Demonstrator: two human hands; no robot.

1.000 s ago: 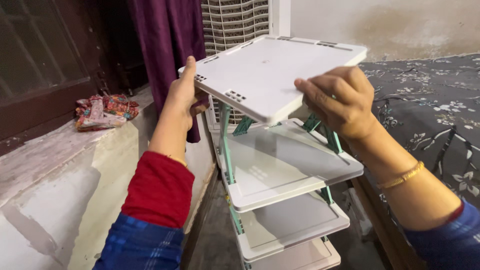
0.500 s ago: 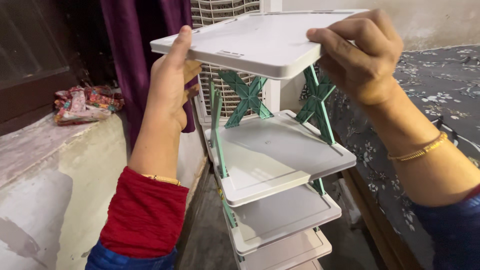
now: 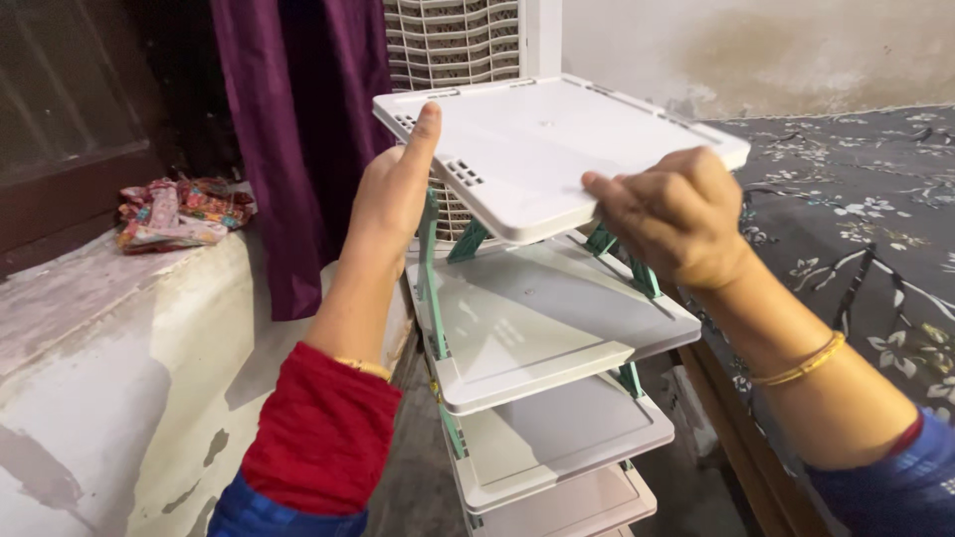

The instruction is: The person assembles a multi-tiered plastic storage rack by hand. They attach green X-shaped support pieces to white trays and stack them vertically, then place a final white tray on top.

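The left hand (image 3: 393,194) clasped the left edge of the white top shelf (image 3: 552,149), thumb laid flat along its rim, while the right hand (image 3: 671,214) curled over the near right edge, fingers on top. Between them the shelf was held tilted, its near edge low, just above the second shelf (image 3: 537,323) of a white rack with green cross braces (image 3: 468,244). It looked like the step of seating this tier onto the green uprights (image 3: 430,288); the next move would call for levelling it and lining up its corner slots over the posts. A purple curtain (image 3: 298,139) hung behind, a patterned bedspread (image 3: 856,219) to the right.
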